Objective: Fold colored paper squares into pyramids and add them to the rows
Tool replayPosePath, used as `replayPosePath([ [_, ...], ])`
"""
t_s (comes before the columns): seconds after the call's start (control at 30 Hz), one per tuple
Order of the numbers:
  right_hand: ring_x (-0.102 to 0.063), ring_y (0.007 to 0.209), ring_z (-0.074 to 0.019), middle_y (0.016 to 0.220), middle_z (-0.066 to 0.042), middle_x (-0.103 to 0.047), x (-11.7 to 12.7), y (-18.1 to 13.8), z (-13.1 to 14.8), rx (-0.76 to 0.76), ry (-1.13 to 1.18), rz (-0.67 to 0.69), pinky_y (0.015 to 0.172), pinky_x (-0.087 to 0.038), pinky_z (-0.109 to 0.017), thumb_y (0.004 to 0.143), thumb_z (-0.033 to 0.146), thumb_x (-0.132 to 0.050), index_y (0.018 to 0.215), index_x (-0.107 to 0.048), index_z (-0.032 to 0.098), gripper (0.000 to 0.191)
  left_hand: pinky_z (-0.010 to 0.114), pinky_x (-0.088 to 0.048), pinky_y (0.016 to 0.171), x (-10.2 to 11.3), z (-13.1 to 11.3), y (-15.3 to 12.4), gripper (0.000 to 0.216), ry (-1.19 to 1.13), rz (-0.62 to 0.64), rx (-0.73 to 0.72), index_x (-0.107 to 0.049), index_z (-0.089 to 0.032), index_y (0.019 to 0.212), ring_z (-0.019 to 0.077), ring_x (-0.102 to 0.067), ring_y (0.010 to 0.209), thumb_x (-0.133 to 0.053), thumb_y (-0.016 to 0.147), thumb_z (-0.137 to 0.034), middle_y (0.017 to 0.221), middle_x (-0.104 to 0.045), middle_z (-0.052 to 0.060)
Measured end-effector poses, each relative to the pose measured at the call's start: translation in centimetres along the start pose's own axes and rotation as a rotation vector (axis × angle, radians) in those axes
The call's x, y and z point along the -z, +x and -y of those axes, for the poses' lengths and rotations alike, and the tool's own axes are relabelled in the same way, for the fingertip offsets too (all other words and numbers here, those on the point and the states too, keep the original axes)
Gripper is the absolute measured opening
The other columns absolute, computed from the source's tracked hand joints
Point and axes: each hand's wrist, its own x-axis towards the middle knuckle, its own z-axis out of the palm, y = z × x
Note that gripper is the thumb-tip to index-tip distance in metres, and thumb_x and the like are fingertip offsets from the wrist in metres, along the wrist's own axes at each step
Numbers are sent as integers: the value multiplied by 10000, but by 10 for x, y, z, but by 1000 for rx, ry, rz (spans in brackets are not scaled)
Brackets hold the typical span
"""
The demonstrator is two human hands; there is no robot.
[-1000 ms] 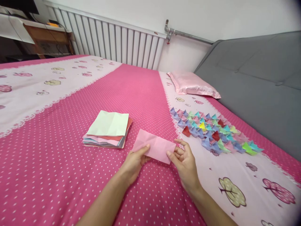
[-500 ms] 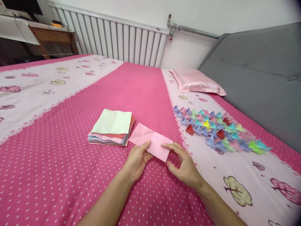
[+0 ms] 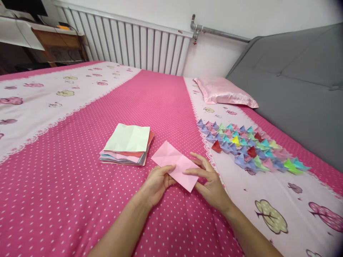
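Observation:
A creased pink paper (image 3: 171, 161) folded into a rectangle lies just above the pink dotted bedspread (image 3: 66, 185). My left hand (image 3: 157, 184) pinches its near left edge between thumb and fingers. My right hand (image 3: 210, 182) holds the right end, with the index finger stretched across the top of the sheet. Just left of the paper sits a stack of coloured paper squares (image 3: 128, 144) with a pale green sheet on top. To the right, several small folded paper shapes (image 3: 249, 150) in many colours lie in rows on the pale strip of the spread.
A pink satin pillow (image 3: 225, 92) lies at the head of the bed beside a grey padded headboard (image 3: 294, 89). A white radiator (image 3: 128, 43) runs along the far wall. A wooden desk (image 3: 59, 43) stands at the back left.
The pink paper has turned a little and shifted nearer the stack. My right index finger has moved onto the top of the sheet. My left hand keeps its pinch on the near edge.

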Motion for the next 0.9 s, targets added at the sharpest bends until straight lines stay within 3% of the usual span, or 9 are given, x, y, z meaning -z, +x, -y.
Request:
replayPosePath([
  [0.17, -494, 1137, -222, 1242, -41, -515, -4, -2, 1, -62, 41, -74, 983, -386, -404, 771, 260, -626, 898, -712, 295, 158, 320, -532, 796, 2, 3, -2, 171, -27, 105, 13, -636, -39, 911, 178, -654, 792, -532, 794, -107, 953, -679, 144],
  [0.37, -582, 961, -190, 1033, -42, -625, -8, -3, 13, -175, 108, -174, 859, -447, -326, 804, 317, -589, 882, -713, 248, 161, 293, -438, 942, -2, 10, -4, 287, 0, 359, -75, -630, -105, 1034, 165, -607, 985, -636, 748, -101, 1075, -653, 110],
  [0.5, -588, 879, -173, 950, -37, -630, -9, -5, 17, -185, 143, -195, 798, -453, -294, 820, 314, -564, 818, -693, 208, 168, 287, -440, 935, -3, 18, -1, 206, -7, 337, -106, -662, -92, 959, 149, -622, 941, -615, 792, -204, 1004, -678, 110],
  [0.67, -552, 671, -131, 711, 25, -561, -13, -8, 12, -268, 201, -345, 647, -452, -253, 737, 308, -660, 783, -553, 199, 160, 272, -476, 879, -3, 22, 0, 174, -9, 337, -86, -682, -100, 906, 133, -636, 875, -615, 794, -216, 921, -697, 85],
  [0.77, -565, 701, -128, 748, 35, -551, -15, -8, 9, -297, 277, -412, 654, -459, -245, 681, 293, -714, 851, -493, 218, 289, 258, -486, 859, -4, 21, -1, 143, -14, 313, -78, -692, -100, 846, 123, -639, 844, -623, 787, -210, 882, -702, 75],
  [0.9, -610, 767, -150, 816, 9, -600, -16, -5, 10, -376, 442, -369, 699, -481, -273, 676, 307, -718, 941, -488, 223, 361, 250, -495, 841, -5, 19, -2, 121, -32, 270, -50, -696, -118, 840, 114, -640, 836, -640, 771, -200, 908, -703, 61],
])
